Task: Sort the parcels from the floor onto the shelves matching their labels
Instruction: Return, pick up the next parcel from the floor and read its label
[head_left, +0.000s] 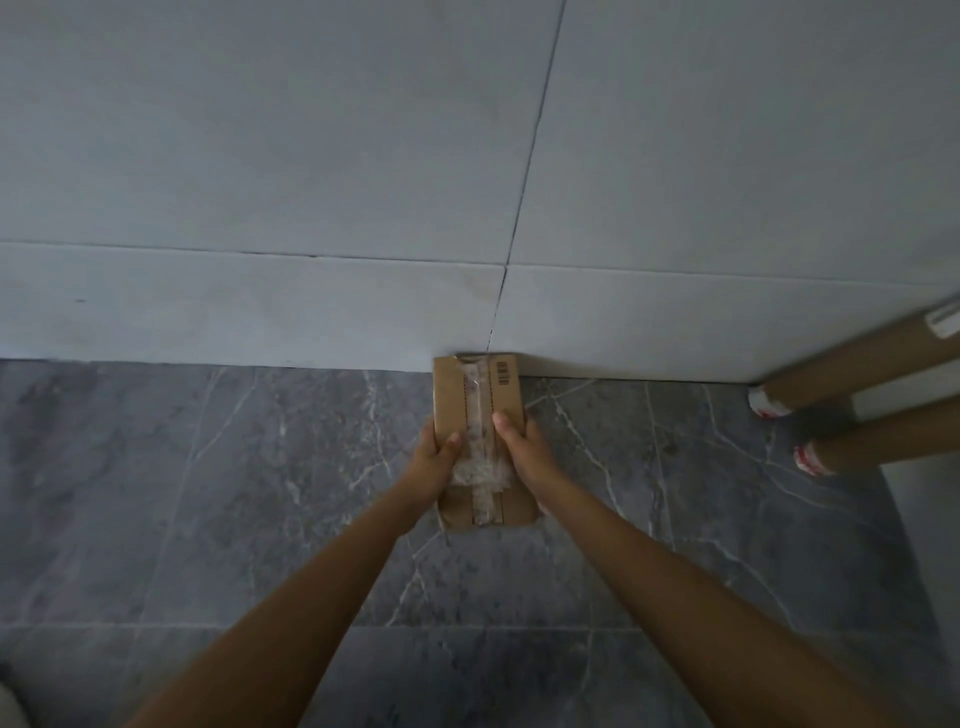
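Both my bare forearms reach forward and down from the lower corners of the view, converging toward the middle, over the dark grey marble-veined floor (208, 519). My left hand (434, 457) grips the left edge of a flat cardboard parcel (480, 426), thumb laid on its top face and the fingers curled underneath out of sight. My right hand (522, 449) grips the right edge the same way, thumb pressed on top beside the strip of clear tape (479, 441) that runs the length of the parcel. The parcel lies lengthwise away from me, held between both hands; I cannot tell whether its far end touches the wall. A small barcode (502, 373) sits near that far end. Beyond it stands the pale grey tiled wall (260, 182). Well apart at the right, two brown cardboard tubes (852, 371) with white and red end caps lean in from the edge.
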